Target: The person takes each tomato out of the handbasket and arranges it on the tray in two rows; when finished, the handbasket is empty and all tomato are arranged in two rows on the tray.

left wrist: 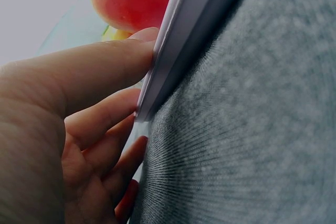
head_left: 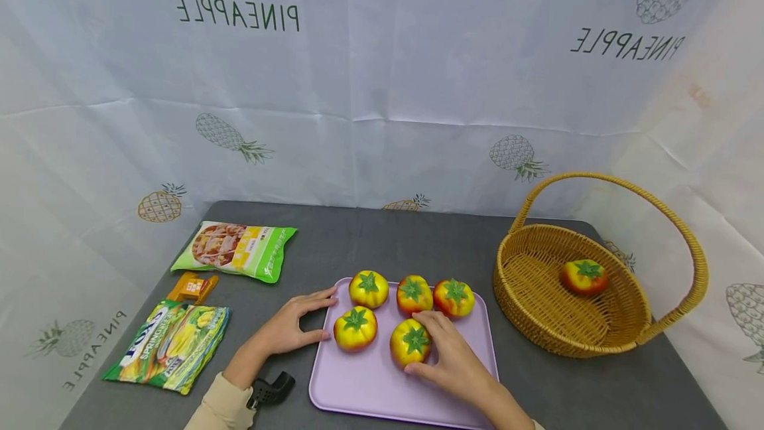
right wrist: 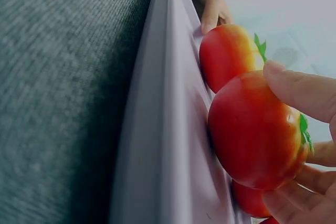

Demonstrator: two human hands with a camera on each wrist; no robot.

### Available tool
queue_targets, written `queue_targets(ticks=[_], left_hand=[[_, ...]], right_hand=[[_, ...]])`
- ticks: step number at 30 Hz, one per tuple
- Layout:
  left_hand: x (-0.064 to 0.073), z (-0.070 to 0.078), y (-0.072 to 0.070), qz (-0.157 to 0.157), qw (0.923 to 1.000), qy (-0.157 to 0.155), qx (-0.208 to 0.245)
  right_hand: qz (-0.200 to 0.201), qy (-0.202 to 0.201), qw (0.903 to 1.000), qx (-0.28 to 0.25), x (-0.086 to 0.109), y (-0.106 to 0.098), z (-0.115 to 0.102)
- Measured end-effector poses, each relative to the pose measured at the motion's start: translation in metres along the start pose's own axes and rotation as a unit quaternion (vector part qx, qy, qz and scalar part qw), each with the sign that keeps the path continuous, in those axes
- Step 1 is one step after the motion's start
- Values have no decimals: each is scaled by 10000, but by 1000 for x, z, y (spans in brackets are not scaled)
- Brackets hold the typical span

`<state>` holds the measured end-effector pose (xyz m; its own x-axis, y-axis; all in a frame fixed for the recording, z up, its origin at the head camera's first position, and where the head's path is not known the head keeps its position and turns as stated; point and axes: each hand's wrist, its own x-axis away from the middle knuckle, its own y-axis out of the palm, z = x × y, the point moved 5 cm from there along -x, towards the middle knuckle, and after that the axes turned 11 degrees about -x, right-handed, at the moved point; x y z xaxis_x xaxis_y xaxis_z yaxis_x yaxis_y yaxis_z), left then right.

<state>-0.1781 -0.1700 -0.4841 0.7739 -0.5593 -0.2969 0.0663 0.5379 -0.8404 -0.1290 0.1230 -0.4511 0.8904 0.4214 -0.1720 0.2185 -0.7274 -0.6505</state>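
Observation:
A lilac tray (head_left: 376, 393) on the table carries several red-and-yellow tomatoes with green star-shaped leaves. My right hand (head_left: 450, 357) holds the front tomato (head_left: 409, 344) with the thumb at its near side and the fingers over its far side. From the right wrist, this tomato (right wrist: 257, 129) sits just above the tray's rim, in front of another tomato (right wrist: 228, 56). My left hand (head_left: 292, 327) rests at the tray's left edge, thumb and fingertips touching the rim, fingers loosely extended. The nearest fruit to it is the left tomato (head_left: 355, 329).
To the right stands a wicker basket (head_left: 519, 310) with a tall handle and one tomato (head_left: 585, 277) inside. On the left lie a green food bag (head_left: 239, 251), a small orange packet (head_left: 192, 288) and a Foxs bag (head_left: 173, 344). A pineapple-print curtain (head_left: 370, 85) hangs behind the table.

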Motion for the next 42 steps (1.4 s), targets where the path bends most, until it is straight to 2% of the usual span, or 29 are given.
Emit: queue_targets(ticks=[17, 27, 34, 42], left_hand=[[0, -1, 1, -48, 10000, -38, 47], [0, -2, 2, -58, 10000, -56, 58], [0, -3, 2, -70, 9999, -28, 73], [1, -4, 3, -112, 9999, -56, 34]], right_hand=[[95, -53, 9999, 56, 3, -2, -1], [480, -371, 9978, 259, 7, -17, -6], [845, -385, 9949, 405, 9, -44, -2], [1468, -74, 9870, 644, 12, -103, 15]])
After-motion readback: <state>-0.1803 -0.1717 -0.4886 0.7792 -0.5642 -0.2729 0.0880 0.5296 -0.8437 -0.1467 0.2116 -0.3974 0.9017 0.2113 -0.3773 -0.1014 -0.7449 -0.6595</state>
